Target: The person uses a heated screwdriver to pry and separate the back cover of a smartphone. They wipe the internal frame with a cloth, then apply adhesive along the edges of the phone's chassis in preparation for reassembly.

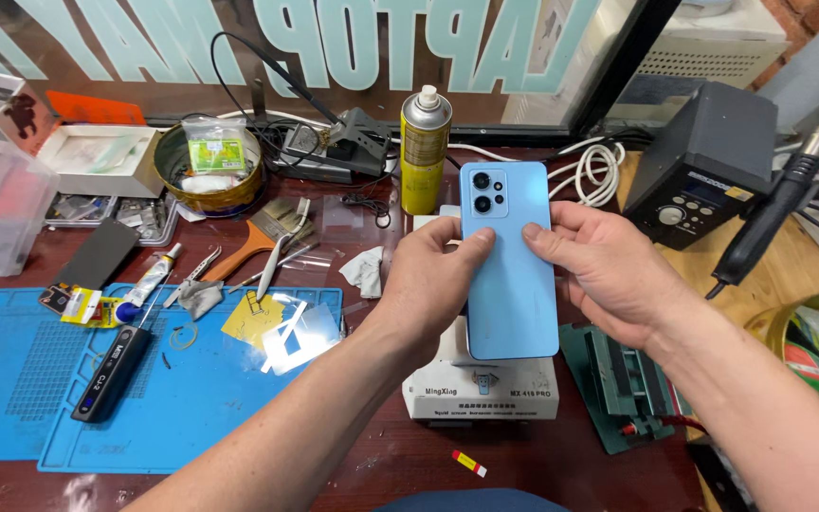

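Two bare forearms come in from the bottom edge, both uncovered up to the frame's border, with no sleeve showing on either. The left hand [428,280] and the right hand [609,270] wear no gloves, rings, watch or wristband. The fingernails are short and unpainted. A strip of dark blue clothing shows at the bottom middle, between the arms.

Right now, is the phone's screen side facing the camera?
No. The light blue phone, held between the left hand and the right hand, shows its back with the camera lenses.
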